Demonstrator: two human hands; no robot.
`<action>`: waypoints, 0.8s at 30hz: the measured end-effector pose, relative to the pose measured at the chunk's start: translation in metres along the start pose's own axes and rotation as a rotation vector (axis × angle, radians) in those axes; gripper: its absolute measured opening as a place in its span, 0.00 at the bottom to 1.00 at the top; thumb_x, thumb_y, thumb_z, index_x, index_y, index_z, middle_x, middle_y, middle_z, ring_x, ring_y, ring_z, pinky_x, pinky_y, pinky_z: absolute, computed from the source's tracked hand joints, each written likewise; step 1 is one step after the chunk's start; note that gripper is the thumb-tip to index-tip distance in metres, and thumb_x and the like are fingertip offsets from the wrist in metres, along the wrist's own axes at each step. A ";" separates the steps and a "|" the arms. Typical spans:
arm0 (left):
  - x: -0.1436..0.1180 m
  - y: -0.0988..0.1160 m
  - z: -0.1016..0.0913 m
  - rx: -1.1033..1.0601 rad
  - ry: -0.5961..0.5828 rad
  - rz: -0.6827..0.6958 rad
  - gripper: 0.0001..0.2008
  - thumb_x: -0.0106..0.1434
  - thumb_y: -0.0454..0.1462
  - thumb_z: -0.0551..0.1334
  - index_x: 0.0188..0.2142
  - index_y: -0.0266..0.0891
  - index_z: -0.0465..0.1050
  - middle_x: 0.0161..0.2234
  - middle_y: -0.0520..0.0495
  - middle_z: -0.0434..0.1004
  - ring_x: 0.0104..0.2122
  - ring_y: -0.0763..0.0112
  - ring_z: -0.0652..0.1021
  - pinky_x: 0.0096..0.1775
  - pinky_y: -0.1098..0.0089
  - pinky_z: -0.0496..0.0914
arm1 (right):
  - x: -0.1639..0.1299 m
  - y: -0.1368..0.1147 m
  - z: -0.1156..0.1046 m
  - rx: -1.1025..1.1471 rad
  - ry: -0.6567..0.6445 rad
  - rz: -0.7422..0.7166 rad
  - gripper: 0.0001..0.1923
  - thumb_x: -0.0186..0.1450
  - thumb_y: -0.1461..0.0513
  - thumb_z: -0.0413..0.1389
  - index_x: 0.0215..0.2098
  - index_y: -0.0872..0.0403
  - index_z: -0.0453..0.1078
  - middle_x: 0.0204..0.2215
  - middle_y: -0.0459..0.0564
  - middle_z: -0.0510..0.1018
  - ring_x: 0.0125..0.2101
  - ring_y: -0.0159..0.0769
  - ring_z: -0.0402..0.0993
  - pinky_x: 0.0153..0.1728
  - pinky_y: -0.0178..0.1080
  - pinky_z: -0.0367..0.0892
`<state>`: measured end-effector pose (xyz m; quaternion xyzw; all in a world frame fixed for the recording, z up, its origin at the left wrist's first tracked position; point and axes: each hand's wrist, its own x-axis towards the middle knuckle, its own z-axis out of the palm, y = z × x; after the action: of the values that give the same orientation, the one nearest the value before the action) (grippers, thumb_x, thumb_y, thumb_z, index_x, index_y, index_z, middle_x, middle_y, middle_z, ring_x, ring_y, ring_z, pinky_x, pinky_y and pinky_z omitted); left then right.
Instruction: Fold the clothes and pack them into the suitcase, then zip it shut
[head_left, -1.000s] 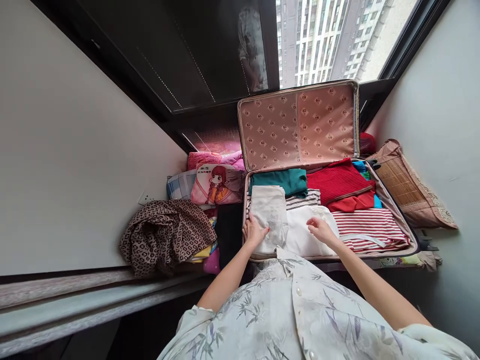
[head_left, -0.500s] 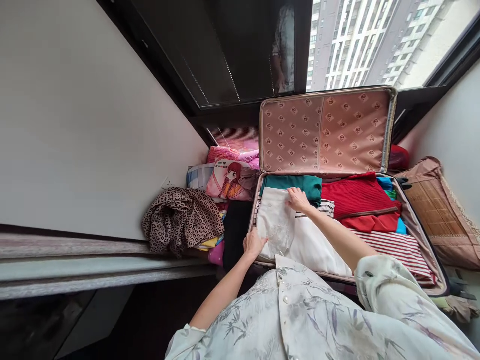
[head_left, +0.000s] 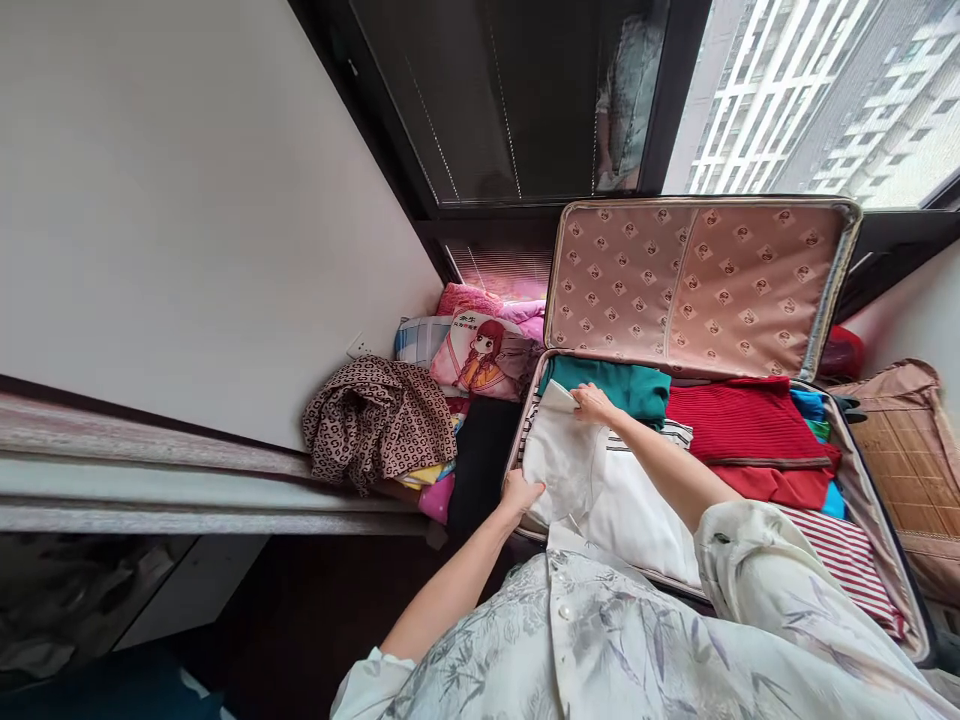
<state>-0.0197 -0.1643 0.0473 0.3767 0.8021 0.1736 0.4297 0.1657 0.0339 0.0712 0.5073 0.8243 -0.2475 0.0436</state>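
Note:
An open suitcase (head_left: 870, 470) lies in front of me, its patterned pink lid (head_left: 690, 285) standing upright. Folded clothes fill it. My left hand (head_left: 519, 495) grips the near edge of a folded white garment (head_left: 570, 462) at the suitcase's left side. My right hand (head_left: 592, 402) pinches the far edge of the same garment, lifting a corner. Just beyond lies a folded teal garment (head_left: 622, 385). A red knit garment (head_left: 750, 425) and a red-and-white striped one (head_left: 855, 560) lie to the right.
Left of the suitcase are a brown patterned cloth (head_left: 375, 420), a black item (head_left: 480, 455), a cartoon-print pillow (head_left: 480, 355) and pink bedding (head_left: 480, 300). A woven cushion (head_left: 911, 450) leans at the right. A white wall is left, a window behind.
My right hand went from the garment's near right part to its far edge and now lifts a corner. My left hand stays at the near edge. The view shifted left.

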 end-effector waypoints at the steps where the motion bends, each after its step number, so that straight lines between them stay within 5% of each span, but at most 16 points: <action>1: 0.001 -0.002 0.000 -0.023 -0.011 0.004 0.10 0.52 0.32 0.72 0.35 0.34 0.80 0.35 0.39 0.84 0.40 0.54 0.83 0.37 0.69 0.72 | -0.004 0.000 -0.002 0.028 0.003 -0.005 0.11 0.62 0.67 0.58 0.44 0.54 0.74 0.44 0.57 0.79 0.46 0.44 0.71 0.44 0.38 0.60; 6: 0.001 -0.009 -0.006 -0.198 -0.038 0.165 0.13 0.61 0.34 0.65 0.45 0.33 0.79 0.43 0.41 0.85 0.43 0.61 0.83 0.41 0.71 0.74 | -0.027 0.012 -0.020 0.240 0.120 0.021 0.11 0.59 0.65 0.58 0.42 0.51 0.71 0.35 0.48 0.79 0.36 0.38 0.71 0.37 0.35 0.59; 10: 0.019 0.012 -0.038 -0.334 -0.093 0.396 0.19 0.57 0.30 0.65 0.49 0.33 0.78 0.45 0.42 0.84 0.44 0.61 0.81 0.45 0.69 0.74 | -0.055 0.034 -0.033 0.461 0.295 0.094 0.11 0.56 0.62 0.56 0.39 0.52 0.69 0.34 0.46 0.77 0.36 0.37 0.70 0.37 0.34 0.62; 14: 0.055 0.068 -0.076 -0.272 -0.164 0.528 0.22 0.50 0.28 0.68 0.47 0.35 0.78 0.42 0.44 0.84 0.41 0.61 0.81 0.43 0.67 0.74 | -0.086 0.052 -0.033 0.668 0.443 0.214 0.18 0.53 0.59 0.52 0.42 0.55 0.70 0.33 0.47 0.78 0.33 0.36 0.71 0.33 0.34 0.64; 17: 0.085 0.119 -0.085 -0.229 -0.219 0.515 0.21 0.46 0.28 0.71 0.43 0.34 0.78 0.35 0.45 0.83 0.35 0.62 0.80 0.37 0.68 0.74 | -0.101 0.060 -0.026 0.784 0.528 0.303 0.24 0.52 0.57 0.51 0.45 0.57 0.70 0.31 0.47 0.78 0.30 0.36 0.71 0.31 0.35 0.65; 21: 0.122 0.181 -0.068 -0.160 -0.186 0.462 0.23 0.46 0.32 0.75 0.44 0.32 0.78 0.34 0.44 0.82 0.32 0.62 0.80 0.35 0.67 0.73 | -0.098 0.071 -0.020 0.858 0.612 0.415 0.26 0.51 0.57 0.51 0.47 0.58 0.71 0.31 0.48 0.78 0.32 0.37 0.74 0.33 0.35 0.68; 24: 0.144 0.209 -0.042 -0.084 -0.096 0.414 0.27 0.49 0.36 0.76 0.49 0.31 0.76 0.40 0.37 0.83 0.40 0.53 0.82 0.42 0.63 0.75 | -0.085 0.085 -0.017 0.835 0.647 0.512 0.25 0.50 0.59 0.54 0.46 0.56 0.71 0.31 0.49 0.79 0.36 0.41 0.76 0.36 0.37 0.70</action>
<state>-0.0094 0.0830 0.1166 0.5232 0.6782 0.2733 0.4377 0.2829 0.0029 0.0827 0.7143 0.4796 -0.3654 -0.3553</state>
